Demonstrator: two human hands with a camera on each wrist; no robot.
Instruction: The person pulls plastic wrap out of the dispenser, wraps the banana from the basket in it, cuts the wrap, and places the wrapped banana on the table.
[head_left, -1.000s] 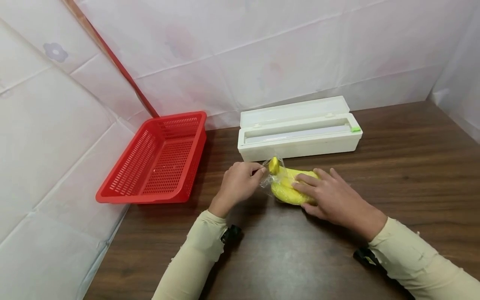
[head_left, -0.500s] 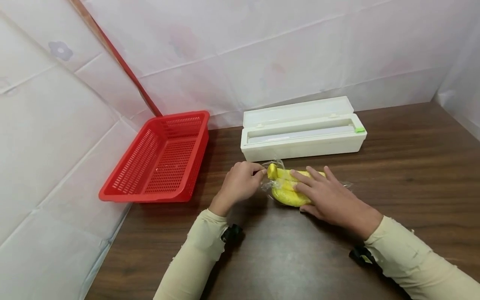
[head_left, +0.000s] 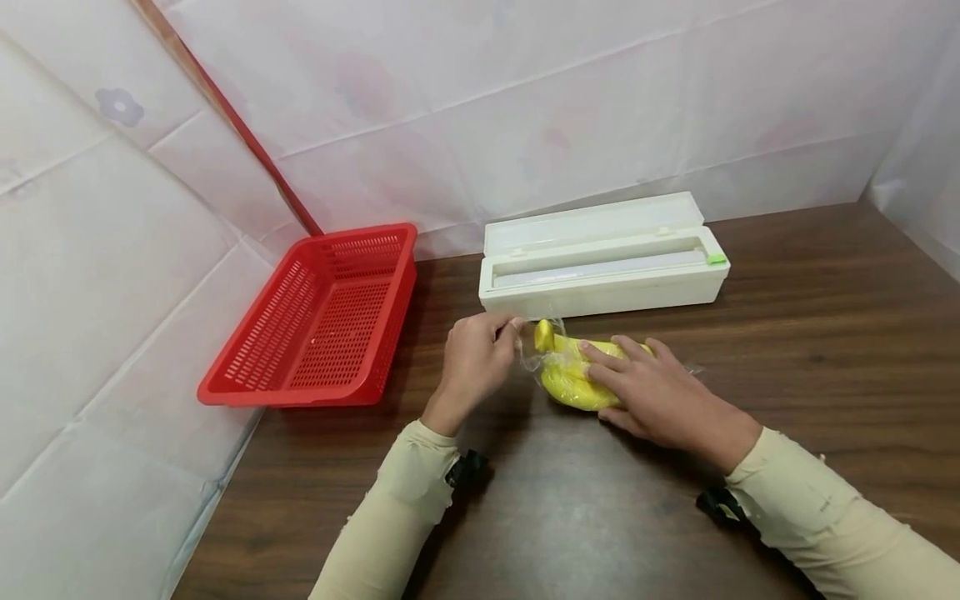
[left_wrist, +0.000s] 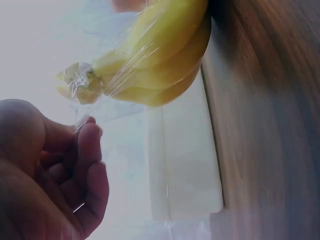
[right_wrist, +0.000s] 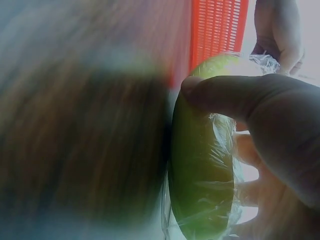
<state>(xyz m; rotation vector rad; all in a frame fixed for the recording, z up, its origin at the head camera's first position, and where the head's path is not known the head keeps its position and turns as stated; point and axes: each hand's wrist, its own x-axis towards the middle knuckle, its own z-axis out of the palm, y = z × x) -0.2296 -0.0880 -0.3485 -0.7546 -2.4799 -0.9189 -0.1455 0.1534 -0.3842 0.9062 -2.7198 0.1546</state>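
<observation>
A bunch of yellow bananas lies on the table in front of the white box, wrapped in clear cling film. My left hand is beside the stem end, pinching the edge of the film between thumb and fingertips. In the left wrist view, that cling film stretches taut from the fingertips across the stem and the fruit. My right hand holds the bunch from the right, fingers spread over its top. The right wrist view has the right thumb against the near side, with film creased around the bananas.
Behind the bananas stands a long white cling film box with its lid raised and a pale roll inside. To the left is a red perforated plastic basket. A sheet-covered wall closes off the back and left of the wooden table.
My left hand has lifted and moved slightly away toward the back, drawing the film out from the stem. My right hand has shifted a little left on the bunch and stays on it.
</observation>
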